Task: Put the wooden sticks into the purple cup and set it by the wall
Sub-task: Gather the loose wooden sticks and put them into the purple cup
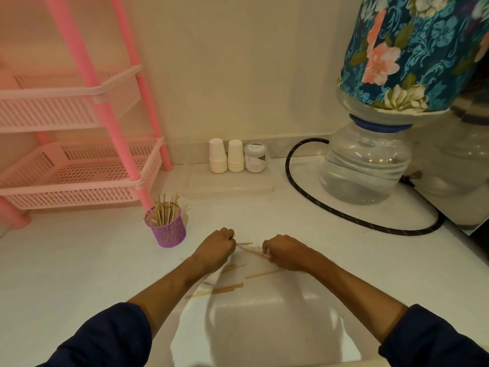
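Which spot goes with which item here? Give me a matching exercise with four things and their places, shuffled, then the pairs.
Things:
1. purple cup
2. loose wooden sticks
3. white paper cups
4. black hose

Places:
A. stacked upside down against the wall
B. curving around the base of the water bottle
C. standing by the pink rack's leg, holding sticks
D. flat on the counter between the forearms

Pairs: 1-C, 2-D, 3-A, 4-B
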Available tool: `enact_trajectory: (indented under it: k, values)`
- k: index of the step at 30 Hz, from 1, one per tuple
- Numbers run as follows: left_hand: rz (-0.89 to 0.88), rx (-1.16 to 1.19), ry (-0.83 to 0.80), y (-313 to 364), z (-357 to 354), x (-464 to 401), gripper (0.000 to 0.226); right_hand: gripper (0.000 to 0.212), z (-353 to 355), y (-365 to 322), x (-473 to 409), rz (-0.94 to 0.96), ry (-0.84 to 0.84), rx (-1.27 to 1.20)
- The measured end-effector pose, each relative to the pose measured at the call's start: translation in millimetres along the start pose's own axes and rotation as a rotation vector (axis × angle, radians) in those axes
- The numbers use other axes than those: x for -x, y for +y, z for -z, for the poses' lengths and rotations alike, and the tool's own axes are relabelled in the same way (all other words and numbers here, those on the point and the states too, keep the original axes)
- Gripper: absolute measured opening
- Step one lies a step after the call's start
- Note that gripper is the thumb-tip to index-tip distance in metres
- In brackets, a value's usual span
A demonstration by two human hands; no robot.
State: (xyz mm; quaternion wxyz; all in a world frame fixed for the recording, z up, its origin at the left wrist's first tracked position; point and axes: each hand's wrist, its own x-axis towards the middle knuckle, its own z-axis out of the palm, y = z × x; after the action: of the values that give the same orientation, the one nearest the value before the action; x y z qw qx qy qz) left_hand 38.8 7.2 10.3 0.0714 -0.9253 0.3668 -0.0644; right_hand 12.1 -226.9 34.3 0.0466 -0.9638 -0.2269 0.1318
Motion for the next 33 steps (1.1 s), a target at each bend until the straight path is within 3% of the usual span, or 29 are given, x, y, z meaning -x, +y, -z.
enact_trajectory:
  k: [4, 9, 14, 17, 23, 30, 33]
  values:
    - [0.126, 0.135, 0.074, -6.0, -5.0, 2.2, 0.006, 0.010, -3.1, -1.1, -1.6, -0.003, 0.016, 0.062]
    - [0.289, 0.485, 0.233, -17.9, 17.5, 4.3, 0.017, 0.009, -5.7, 8.1, 1.5, -0.010, 0.076, -0.018]
    - [0.447, 0.806, 0.371, -35.6, 37.4, 9.8, 0.020, 0.009, 13.1, 16.4, 2.4, -0.035, 0.152, -0.248]
    - [0.499, 1.005, 0.487, -43.7, 58.6, 13.8, 0.023, 0.010, 31.5, 19.2, -1.5, -0.039, 0.218, -0.450]
    - [0.606, 1.287, 0.652, -71.7, 97.7, 28.1, 0.017, 0.015, 73.0, 2.4, -17.1, -0.016, 0.368, -1.144]
    - [0.715, 1.378, 0.779, -110.6, 121.0, 48.3, 0.012, 0.012, 96.7, -41.7, -57.2, -0.020, 0.511, -1.636]
    - [0.781, 1.316, 0.826, -123.2, 119.2, 57.0, 0.014, 0.009, 100.2, -71.4, -81.1, -0.003, 0.592, -1.719]
